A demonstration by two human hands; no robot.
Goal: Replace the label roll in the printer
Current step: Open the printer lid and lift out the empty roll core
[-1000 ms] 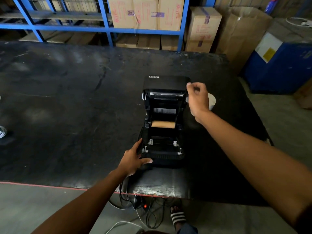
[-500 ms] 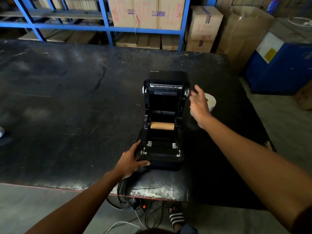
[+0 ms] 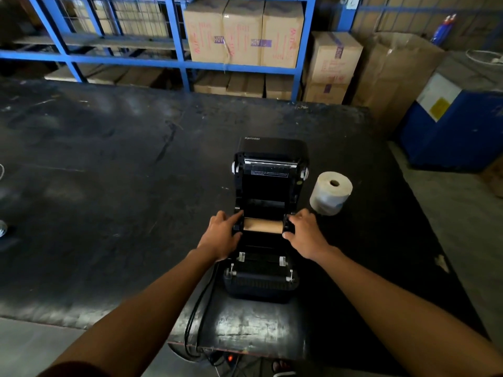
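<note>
The black label printer (image 3: 261,284) stands near the table's front edge with its lid (image 3: 270,164) swung up and back. Inside its bay lies a bare brown cardboard core (image 3: 262,225). My left hand (image 3: 221,236) rests on the printer's left side beside the core, fingers on the left roll holder. On the opposite side my right hand (image 3: 304,234) grips the right roll holder. A full white label roll (image 3: 330,196) stands upright on the table just right of the printer, touched by neither hand.
The dark table (image 3: 109,186) ends about a hand's width in front of the printer. Black cables (image 3: 196,317) hang over that edge from the printer's left. Blue shelving with cardboard boxes (image 3: 243,31) stands behind the table, and a blue bin (image 3: 451,126) at the right.
My right hand left the raised lid and came down onto the printer's right side. My left hand moved from the front corner up to the left roll holder. The white roll is now uncovered.
</note>
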